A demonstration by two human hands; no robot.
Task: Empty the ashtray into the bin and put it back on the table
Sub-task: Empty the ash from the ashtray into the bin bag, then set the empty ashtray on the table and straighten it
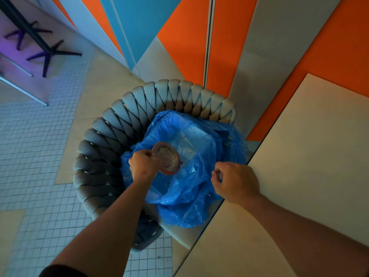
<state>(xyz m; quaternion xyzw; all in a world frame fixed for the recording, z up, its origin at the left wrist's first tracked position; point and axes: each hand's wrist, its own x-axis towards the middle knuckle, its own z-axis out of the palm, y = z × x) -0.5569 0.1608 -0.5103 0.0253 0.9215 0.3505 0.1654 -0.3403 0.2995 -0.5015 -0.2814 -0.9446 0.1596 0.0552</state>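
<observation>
A round metal ashtray [167,157] is tipped on edge over the open blue plastic bag [191,198] that serves as the bin. My left hand [142,164] grips the ashtray by its left rim. The bag rests on the seat of a grey woven chair [111,126]. My right hand [236,181] pinches the bag's right edge, holding it open. The bag's bottom looks pale; I cannot tell what lies in it.
A beige table top [311,156] fills the right side, its edge running beside the bag. Orange, blue and grey wall panels [185,41] stand behind the chair. Small white floor tiles [34,156] lie to the left, with black and purple furniture legs [46,50] far left.
</observation>
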